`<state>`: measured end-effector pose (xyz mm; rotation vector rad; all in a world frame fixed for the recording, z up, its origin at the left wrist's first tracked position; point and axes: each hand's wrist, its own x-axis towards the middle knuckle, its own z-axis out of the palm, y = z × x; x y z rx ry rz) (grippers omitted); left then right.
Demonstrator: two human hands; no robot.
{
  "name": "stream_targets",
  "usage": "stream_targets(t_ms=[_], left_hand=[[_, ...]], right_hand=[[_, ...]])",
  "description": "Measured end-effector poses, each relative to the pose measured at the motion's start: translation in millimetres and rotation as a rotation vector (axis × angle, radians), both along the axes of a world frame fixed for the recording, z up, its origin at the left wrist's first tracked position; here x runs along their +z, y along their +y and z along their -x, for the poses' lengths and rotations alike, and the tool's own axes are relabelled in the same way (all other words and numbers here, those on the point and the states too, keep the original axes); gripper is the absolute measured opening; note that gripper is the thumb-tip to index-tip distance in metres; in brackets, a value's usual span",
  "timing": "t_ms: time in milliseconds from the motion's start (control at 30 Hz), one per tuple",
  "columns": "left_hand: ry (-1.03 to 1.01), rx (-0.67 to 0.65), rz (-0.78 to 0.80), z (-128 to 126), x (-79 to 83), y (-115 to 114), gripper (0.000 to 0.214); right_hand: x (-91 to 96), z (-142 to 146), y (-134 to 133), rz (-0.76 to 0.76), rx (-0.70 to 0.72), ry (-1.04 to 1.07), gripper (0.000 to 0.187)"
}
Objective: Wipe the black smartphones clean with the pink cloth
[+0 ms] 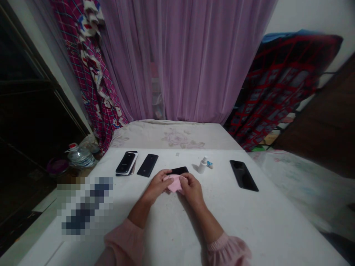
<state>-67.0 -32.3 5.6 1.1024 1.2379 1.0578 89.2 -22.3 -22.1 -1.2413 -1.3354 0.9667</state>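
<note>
Holding a pink cloth [174,183] between them, both hands sit close together, curled and narrow, neither one spread wide. The left hand [158,186] pinches the cloth from its side with thumb and fingers, and the right hand [192,190] closes over the other side, knuckles up. Cloth bunched, not flat, low over the white bench [244,218].

Just behind the hands, a black phone [179,170] lies flat, its near part hidden by them. Left fingers at or just by its edge; contact cannot be told. Cloth is not on the phone's visible surface.

State of the layout: three more phones lie well clear of the hands. Left of them, a phone with a white edge [127,163] sits on what looks like a stack; beside it, a dark phone [147,165]. Far right, a large black phone [244,175] lies at a slant. Whether any of these has been handled cannot be told from this view.

Small white bottle [202,165] stands upright beyond the hands, a small blue-and-white tube [210,164] touching or just beside it. Pink cuffs [124,240] at both wrists. Past the bench's far edge, a floral bed cover [172,135] and a purple curtain [177,55].
</note>
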Motion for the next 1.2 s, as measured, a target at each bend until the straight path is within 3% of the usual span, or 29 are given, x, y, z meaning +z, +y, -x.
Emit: stream_targets(t_ms=[100,233,367,533,667,767,967,1133,1200], left_hand=[[0.323,0.075,-0.056,7,2.1,2,0.025],[0.869,0.16,-0.072,10,9.0,3,0.012],[1.013,0.154,0.005,7,11.6,3,0.02],[1.014,0.196,-0.009,7,7.2,3,0.017],[1.024,0.305,-0.083,6,4.4,3,0.013],[0.994,0.299,-0.101,3,0.7,3,0.013],[0.611,0.19,-0.166,2,-9.7,6,0.024],[0.412,0.185,-0.14,9,-6.5,6,0.033],[0.294,0.188,-0.09,11,-2.5,6,0.037]], right_hand=[[2.8,4,11,0.004,-0.022,-0.102,0.033],[0.8,10,26,0.027,-0.03,-0.15,0.033],[-7.3,14,35,0.042,-0.032,-0.119,0.037],[-17.3,12,35,0.11,0.033,-0.058,0.046],[-16.0,9,27,0.102,0.067,-0.075,0.03],[-9.4,10,20,0.062,0.084,-0.087,0.024],[3.2,20,6,-0.278,0.144,-0.269,0.028],[13.2,19,-4,-0.332,0.27,-0.272,0.029],[14.9,15,-5,-0.291,0.255,-0.226,0.027]])
